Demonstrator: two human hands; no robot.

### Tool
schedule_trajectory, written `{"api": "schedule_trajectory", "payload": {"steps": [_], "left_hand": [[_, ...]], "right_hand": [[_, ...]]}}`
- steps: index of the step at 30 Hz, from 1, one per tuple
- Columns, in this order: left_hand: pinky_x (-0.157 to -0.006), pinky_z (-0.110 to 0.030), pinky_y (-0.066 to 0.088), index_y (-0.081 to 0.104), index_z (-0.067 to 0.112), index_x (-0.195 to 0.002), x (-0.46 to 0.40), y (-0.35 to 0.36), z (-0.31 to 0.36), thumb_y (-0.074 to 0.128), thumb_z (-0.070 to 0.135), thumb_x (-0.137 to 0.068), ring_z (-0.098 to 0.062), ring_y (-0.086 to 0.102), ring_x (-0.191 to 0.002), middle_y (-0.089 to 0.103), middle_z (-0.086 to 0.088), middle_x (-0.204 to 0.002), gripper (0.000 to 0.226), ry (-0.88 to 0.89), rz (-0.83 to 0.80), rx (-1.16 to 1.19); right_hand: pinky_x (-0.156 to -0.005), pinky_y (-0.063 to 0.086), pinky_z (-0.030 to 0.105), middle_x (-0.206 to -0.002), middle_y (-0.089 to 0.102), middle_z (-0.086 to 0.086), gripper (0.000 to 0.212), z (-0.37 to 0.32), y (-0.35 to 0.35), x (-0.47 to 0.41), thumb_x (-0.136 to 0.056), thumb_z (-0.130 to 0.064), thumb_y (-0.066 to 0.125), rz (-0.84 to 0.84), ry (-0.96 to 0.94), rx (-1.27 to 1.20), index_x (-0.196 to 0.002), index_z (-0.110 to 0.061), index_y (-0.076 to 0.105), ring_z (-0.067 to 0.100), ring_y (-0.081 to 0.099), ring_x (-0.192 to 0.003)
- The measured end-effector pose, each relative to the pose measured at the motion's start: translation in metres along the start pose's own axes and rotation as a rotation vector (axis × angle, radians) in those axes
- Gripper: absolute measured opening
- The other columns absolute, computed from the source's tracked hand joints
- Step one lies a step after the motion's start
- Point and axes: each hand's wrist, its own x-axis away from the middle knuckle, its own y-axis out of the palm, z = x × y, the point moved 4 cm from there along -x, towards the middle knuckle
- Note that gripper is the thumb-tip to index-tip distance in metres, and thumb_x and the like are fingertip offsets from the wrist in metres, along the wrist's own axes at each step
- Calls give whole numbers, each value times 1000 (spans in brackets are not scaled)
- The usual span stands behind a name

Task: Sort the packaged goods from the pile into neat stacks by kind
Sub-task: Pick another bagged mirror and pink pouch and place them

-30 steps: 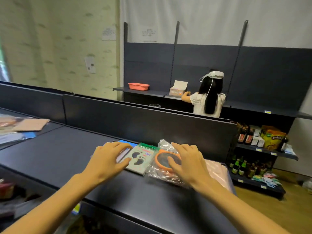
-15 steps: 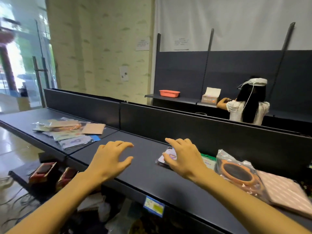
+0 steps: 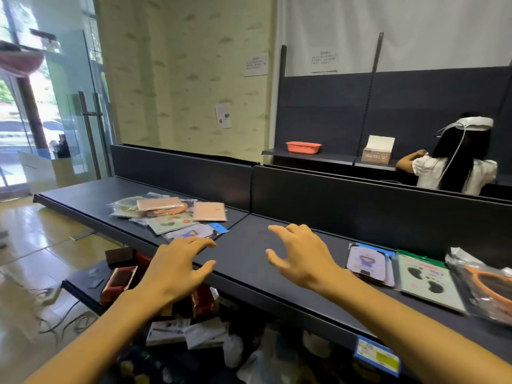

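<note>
- Nearest, the left hand (image 3: 177,268) hovers over the front edge of the dark shelf (image 3: 249,245), fingers spread and loosely bent, holding nothing.
- Beside it the right hand (image 3: 302,259) hangs above a bare stretch of the shelf, fingers apart, also holding nothing.
- At the right end of the shelf lie the sorted goods: a cartoon pack (image 3: 368,266), a footprint pack (image 3: 426,284) and a bagged orange ring (image 3: 487,289), side by side along the front.
- Further left, near the shelf's back edge, sits the unsorted pile (image 3: 171,214), its blue-tabbed pack just beyond the left fingertips.
- The step looks like reaching for the next pack; it would go best to take the loose top one by its edge and lift without dragging its neighbours.
- The pile's lower packs are overlapped and hard to tell apart; the orange ring's bag is cut off at the right.
</note>
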Motion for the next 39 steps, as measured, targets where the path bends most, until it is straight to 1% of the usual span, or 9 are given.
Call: {"api": "schedule_trajectory", "payload": {"steps": [6,10,14,17,22,26,29,33,39], "left_hand": [[-101,-38,43,56,37,-123,-23,15,-62,34,66,-74,-13,50,-123,58,12,-131,62,-43,-16,32],[-98,-38,43,56,37,-123,-47,20,-113,28,69,-69,-14,52,-119,59,12,-129,69,-81,-41,10],[-99,-37,42,55,36,-124,-76,18,-171,38,65,-73,-14,52,-120,59,11,-130,61,-142,-77,-16],[-97,-37,44,56,35,-123,-92,17,-209,37,64,-73,-14,54,-118,60,11,-128,61,-184,-58,-26],[-98,-38,45,54,41,-123,-100,18,-272,22,72,-65,-11,54,-115,58,16,-128,74,-213,-69,3],[-96,-34,45,56,40,-122,-109,12,-329,26,70,-67,-11,55,-112,61,15,-124,69,-231,-28,49],[-96,-34,44,57,38,-121,-114,13,-363,40,61,-75,-12,55,-112,61,15,-124,54,-226,-37,60],[-99,-33,43,55,38,-123,-123,4,-425,56,49,-86,-12,53,-117,59,14,-127,38,-194,-71,92],[-95,-29,43,55,39,-121,-145,7,-483,50,57,-82,-7,54,-113,62,16,-120,43,-84,-142,127]], "right_hand": [[-96,43,35,-133,50,2,59,-19,36,-51,-93,-46,47,-34,1,-11,-146,-27,31,22,42,-122],[-95,45,35,-131,51,2,59,-30,69,-106,-91,-46,49,-51,13,-43,-145,-28,33,21,44,-121],[-92,46,35,-128,53,2,57,-43,102,-164,-90,-44,51,-58,29,-92,-143,-29,36,21,46,-117],[-93,44,36,-130,51,2,56,-55,128,-201,-89,-44,51,-90,27,-119,-142,-29,38,23,45,-120],[-93,44,37,-133,52,-1,53,-86,167,-248,-87,-45,50,-147,24,-130,-138,-32,41,23,47,-122],[-94,41,31,-128,58,-6,46,-126,182,-284,-86,-38,54,-77,-24,-160,-132,-30,50,18,49,-120],[-95,43,31,-123,62,-1,51,-148,198,-303,-83,-43,52,-49,-9,-129,-132,-29,51,19,55,-114],[-94,43,35,-120,57,4,55,-193,226,-325,-86,-47,52,-103,89,-91,-138,-29,43,23,51,-116],[-99,40,33,-135,52,0,53,-229,250,-335,-87,-44,50,-55,196,-77,-138,-30,43,19,45,-126]]}}
